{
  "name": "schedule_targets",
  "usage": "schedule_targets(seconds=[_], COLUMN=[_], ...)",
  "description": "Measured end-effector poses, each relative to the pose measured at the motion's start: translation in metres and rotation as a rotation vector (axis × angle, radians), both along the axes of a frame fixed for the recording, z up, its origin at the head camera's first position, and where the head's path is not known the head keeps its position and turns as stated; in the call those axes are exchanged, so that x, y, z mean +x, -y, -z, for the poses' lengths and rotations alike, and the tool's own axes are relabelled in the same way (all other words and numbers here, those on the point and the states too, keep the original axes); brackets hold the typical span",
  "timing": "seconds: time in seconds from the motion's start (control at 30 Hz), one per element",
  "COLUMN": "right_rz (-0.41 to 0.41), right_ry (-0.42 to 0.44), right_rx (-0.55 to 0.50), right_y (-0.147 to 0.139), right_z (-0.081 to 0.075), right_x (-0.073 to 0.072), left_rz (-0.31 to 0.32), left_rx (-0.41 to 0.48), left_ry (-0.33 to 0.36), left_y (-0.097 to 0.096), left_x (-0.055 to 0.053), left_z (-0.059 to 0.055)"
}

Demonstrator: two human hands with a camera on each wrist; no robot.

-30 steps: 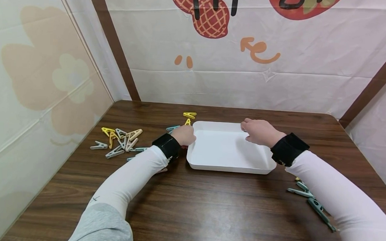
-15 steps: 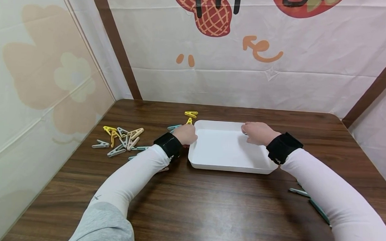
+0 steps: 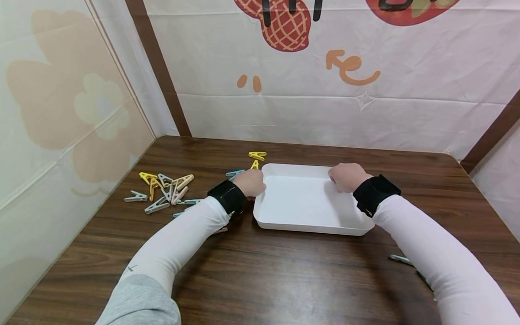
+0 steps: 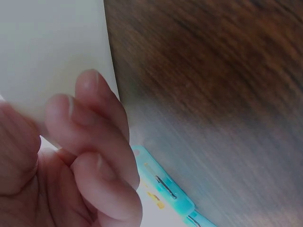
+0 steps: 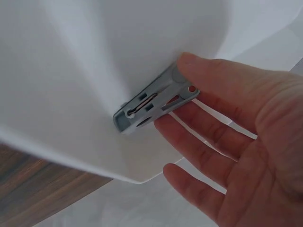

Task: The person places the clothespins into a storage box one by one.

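A shallow white tray sits on the dark wooden table. My left hand holds its left wall, fingers curled at the edge in the left wrist view. Over the tray's far right part is my right hand. Seen from the right wrist, thumb and fingers pinch a grey-blue clothespin by its handle end, its other end close to the tray's inner corner. The head view hides this clothespin behind the hand.
Yellow, beige and pale grey clothespins lie in a cluster at the left. Yellow ones and a light blue one lie beyond my left hand. Greenish clothespins at the right are partly covered by my right sleeve.
My right wrist has shifted slightly left, and the fingers have turned down into the tray. The right sleeve now covers more of the greenish clothespins. My left hand stays at the tray's wall.
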State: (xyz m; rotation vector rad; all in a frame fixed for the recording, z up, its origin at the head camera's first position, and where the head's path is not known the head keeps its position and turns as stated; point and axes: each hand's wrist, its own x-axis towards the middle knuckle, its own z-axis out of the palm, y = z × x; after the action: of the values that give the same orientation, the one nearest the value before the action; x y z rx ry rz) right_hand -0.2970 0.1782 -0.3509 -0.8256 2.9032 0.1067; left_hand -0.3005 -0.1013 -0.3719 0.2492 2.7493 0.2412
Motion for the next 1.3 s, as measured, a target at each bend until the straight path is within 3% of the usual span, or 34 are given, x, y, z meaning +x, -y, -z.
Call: schedule_targets(seconds=[0.37,0.7,1.03,1.17,1.3], right_rz=[-0.035,-0.028,-0.006,-0.003,-0.033], right_ry=[-0.097,-0.125,-0.052,-0.005,-0.016], right_rx=[-0.010,0.013,-0.017,-0.041,-0.066], right_y=[0.002,0.003,0.002,-0.002,-0.013], right_z=[0.004,0.004,-0.018,-0.029,-0.038], right_x=[-0.001,-0.002,0.005,0.012,0.023], left_rz=[0.002,-0.001,0.026,0.032,0.028], left_rx=[0.002,0.003,0.010,0.012,0.008], left_ry=[-0.001,0.003,-0.009,-0.012,-0.011], left_y=[0.000,-0.001,0.001,0.001,0.000], left_x=[0.000,0.000,0.000,0.001,0.003], left_z=[0.000,0.000,-0.001,-0.003,-0.004])
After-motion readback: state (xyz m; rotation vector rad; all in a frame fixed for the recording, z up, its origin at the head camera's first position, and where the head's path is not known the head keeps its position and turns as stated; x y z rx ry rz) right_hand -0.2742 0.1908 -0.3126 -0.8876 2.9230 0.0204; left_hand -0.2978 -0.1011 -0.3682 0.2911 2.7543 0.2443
